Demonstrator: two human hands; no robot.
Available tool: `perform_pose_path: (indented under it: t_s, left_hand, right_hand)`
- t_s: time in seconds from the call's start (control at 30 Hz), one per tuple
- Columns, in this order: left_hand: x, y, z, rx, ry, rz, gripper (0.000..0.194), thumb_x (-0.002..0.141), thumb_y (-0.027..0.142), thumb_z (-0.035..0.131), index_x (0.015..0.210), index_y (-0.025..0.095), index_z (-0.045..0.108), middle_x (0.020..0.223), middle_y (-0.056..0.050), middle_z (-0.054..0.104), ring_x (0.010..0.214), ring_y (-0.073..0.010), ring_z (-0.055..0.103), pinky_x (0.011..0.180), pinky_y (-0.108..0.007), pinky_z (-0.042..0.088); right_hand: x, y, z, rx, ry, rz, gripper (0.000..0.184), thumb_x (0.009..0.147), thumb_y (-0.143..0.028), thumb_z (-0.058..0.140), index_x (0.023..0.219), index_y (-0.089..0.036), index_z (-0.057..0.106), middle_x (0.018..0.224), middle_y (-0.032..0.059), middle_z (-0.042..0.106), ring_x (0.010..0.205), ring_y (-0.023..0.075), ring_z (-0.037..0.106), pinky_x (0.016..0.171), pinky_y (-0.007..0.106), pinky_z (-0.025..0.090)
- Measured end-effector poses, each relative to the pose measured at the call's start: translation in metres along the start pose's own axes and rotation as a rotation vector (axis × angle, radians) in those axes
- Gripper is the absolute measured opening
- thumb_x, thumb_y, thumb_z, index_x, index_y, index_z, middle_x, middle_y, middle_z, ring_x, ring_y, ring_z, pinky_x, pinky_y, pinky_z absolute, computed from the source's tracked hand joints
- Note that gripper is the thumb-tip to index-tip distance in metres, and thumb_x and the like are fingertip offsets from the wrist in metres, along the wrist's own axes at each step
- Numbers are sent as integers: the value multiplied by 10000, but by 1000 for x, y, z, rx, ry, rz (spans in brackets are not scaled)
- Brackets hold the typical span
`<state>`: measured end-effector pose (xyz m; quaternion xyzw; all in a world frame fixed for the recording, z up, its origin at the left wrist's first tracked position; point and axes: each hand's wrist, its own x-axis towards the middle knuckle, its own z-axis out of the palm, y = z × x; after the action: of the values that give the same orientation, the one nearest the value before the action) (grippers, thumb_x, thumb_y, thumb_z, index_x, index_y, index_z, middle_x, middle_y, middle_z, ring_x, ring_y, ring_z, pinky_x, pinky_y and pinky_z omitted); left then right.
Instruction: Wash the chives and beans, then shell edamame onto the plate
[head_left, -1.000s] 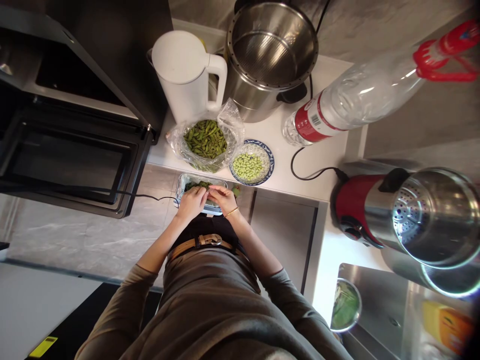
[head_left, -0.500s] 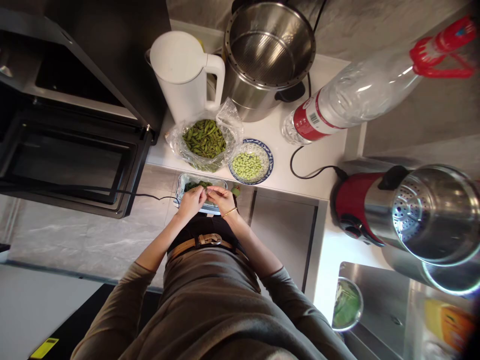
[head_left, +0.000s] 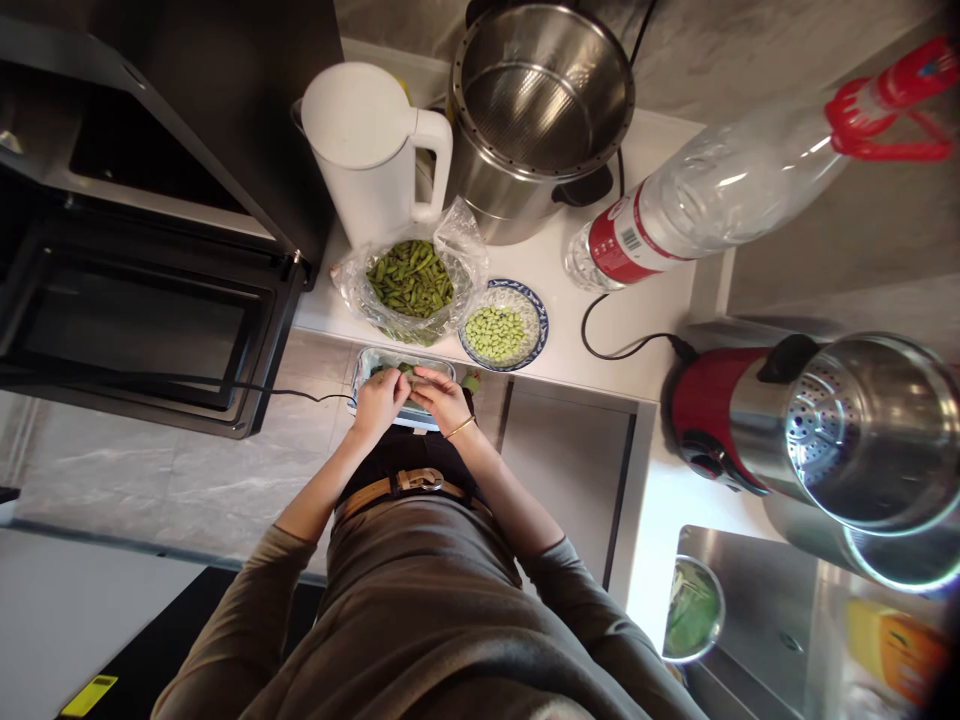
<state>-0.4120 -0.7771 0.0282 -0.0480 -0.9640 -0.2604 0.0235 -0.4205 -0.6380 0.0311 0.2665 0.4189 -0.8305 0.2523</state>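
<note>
My left hand (head_left: 380,400) and my right hand (head_left: 444,399) meet fingertip to fingertip over a clear rectangular container (head_left: 365,365) that holds green pod shells. Both pinch a small green bean pod (head_left: 407,371) between their fingertips. My right wrist wears a thin gold bangle. Just beyond the container, a plastic bag of green bean pods (head_left: 409,277) lies open on the white counter. To its right stands a blue-rimmed dish of shelled pale green beans (head_left: 496,331).
A white kettle (head_left: 365,145) and a steel pot (head_left: 540,95) stand at the back of the counter (head_left: 645,310). A large water bottle (head_left: 705,210) lies on the right. A red and steel appliance (head_left: 817,425) is at far right. An open black oven (head_left: 135,300) is at left.
My hands have shifted slightly away from my body, over the container, still pinching the pod. Nothing else has moved.
</note>
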Motion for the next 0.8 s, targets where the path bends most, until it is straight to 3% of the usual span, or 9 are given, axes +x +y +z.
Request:
perform_pose_path:
  t_s: [0.13,0.23,0.3,0.37,0.5,0.63,0.8]
  left_hand:
    - [1,-11,2,64,-131,-65,193,877,259,501,753,190,631,661,-45,642,606,-165,595,591,-255,417]
    - [5,-12,4,120,-331,-132,191,862,227,518,958,222,684,831,-47,712,695,-183,646,612,-258,451]
    - [15,-8,2,143,-381,-171,284,887,203,465,1079,253,668,946,-45,719,793,-194,663,684,-272,477]
    - [34,-2,-2,147,-309,-173,330,917,209,408,1143,251,645,997,-59,708,877,-207,657,761,-291,486]
    - [93,9,-6,124,-49,-78,371,931,158,348,1202,181,600,1106,-108,655,1060,-225,585,911,-316,452]
    - [142,7,-4,213,-68,-171,399,893,61,301,1146,116,605,1126,-160,628,1105,-268,544,926,-371,442]
    - [152,-8,-5,322,-70,-385,382,881,57,289,1148,84,560,1103,-205,623,1082,-301,566,858,-398,471]
  right_hand:
    - [3,-10,-10,55,42,51,175,631,-184,707,803,-213,711,861,30,758,808,153,688,843,298,551]
    - [5,-22,-18,122,38,96,127,710,-194,624,812,-206,697,881,45,760,822,149,687,804,268,557]
    - [6,-30,-20,172,28,109,142,744,-186,580,834,-202,689,886,47,760,799,143,683,752,248,562]
    - [7,-37,-21,216,23,112,169,761,-165,552,864,-198,681,877,44,759,742,129,672,691,226,559]
    - [8,-44,-19,261,30,112,210,785,-142,502,893,-211,668,828,19,754,590,101,612,557,196,526]
    - [6,-44,-16,256,41,100,174,769,-152,537,870,-218,663,758,-4,745,487,82,521,475,179,480]
    - [5,-40,-17,247,63,101,151,710,-171,617,847,-216,661,712,-9,731,493,84,515,470,183,466]
